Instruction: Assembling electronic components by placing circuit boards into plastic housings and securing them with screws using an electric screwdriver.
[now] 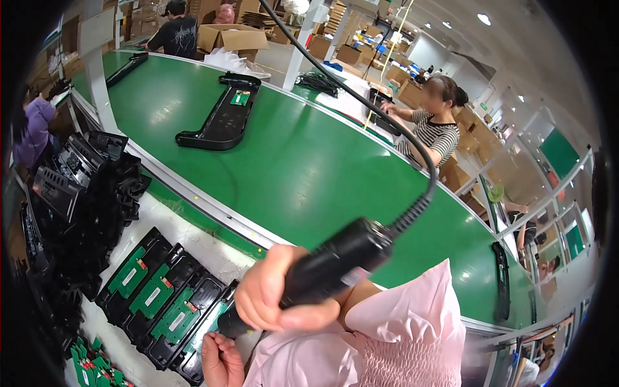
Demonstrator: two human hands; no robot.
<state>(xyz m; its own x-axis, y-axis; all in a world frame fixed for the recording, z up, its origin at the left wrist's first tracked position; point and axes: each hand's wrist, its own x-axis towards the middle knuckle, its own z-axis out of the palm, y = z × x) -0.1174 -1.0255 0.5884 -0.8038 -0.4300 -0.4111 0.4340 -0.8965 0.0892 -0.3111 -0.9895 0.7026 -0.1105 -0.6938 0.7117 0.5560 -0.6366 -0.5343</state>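
Observation:
My right hand (277, 293) is wrapped round a black electric screwdriver (338, 261). The screwdriver's cable leaves its upper end, and its nose tilts down to the left. My left hand (222, 361) is just below the nose, with thumb and fingers pinched together; what they hold, if anything, is too small to see. Beside my hands, several black plastic housings (196, 284) lie in a row, bearing green circuit boards (153, 291). The housing nearest the screwdriver is partly hidden by my hands, and the bit's contact point cannot be seen.
A green conveyor belt (303, 180) curves past, carrying a black housing (222, 119) with a small board and another dark part (501, 280) at right. Black parts (84, 187) are piled left, above loose green boards (93, 364). A person in stripes (432, 132) works across the belt.

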